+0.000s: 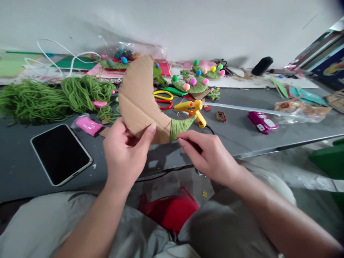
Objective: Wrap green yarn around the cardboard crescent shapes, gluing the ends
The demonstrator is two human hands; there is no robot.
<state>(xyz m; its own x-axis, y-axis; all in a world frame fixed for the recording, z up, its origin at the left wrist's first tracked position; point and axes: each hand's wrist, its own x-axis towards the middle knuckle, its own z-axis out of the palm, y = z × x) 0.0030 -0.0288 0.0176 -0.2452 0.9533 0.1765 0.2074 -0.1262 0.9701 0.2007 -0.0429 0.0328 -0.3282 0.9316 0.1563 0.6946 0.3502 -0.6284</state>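
Note:
A crescent of brown cardboard (142, 96) is held up above the table's front edge, its right tip wound with green yarn (180, 128). My left hand (126, 150) grips the crescent's lower left edge, thumb on the front face and fingers behind it. At the lower edge of the wound part, my right hand (205, 152) is closed in a pinch on the yarn; the strand itself is mostly hidden by the fingertips. Just behind the wound tip lies a yellow glue gun (189, 106). Scissors with yellow and red handles (164, 99) are partly covered by the crescent.
Bundles of green yarn (34, 98) and a dark-screened tablet (61, 154) lie left, near a pink packet (88, 124). Behind are green pieces with colored pom-poms (192, 82). A purple packet (262, 122) lies right. Below the table shows a red object (172, 211).

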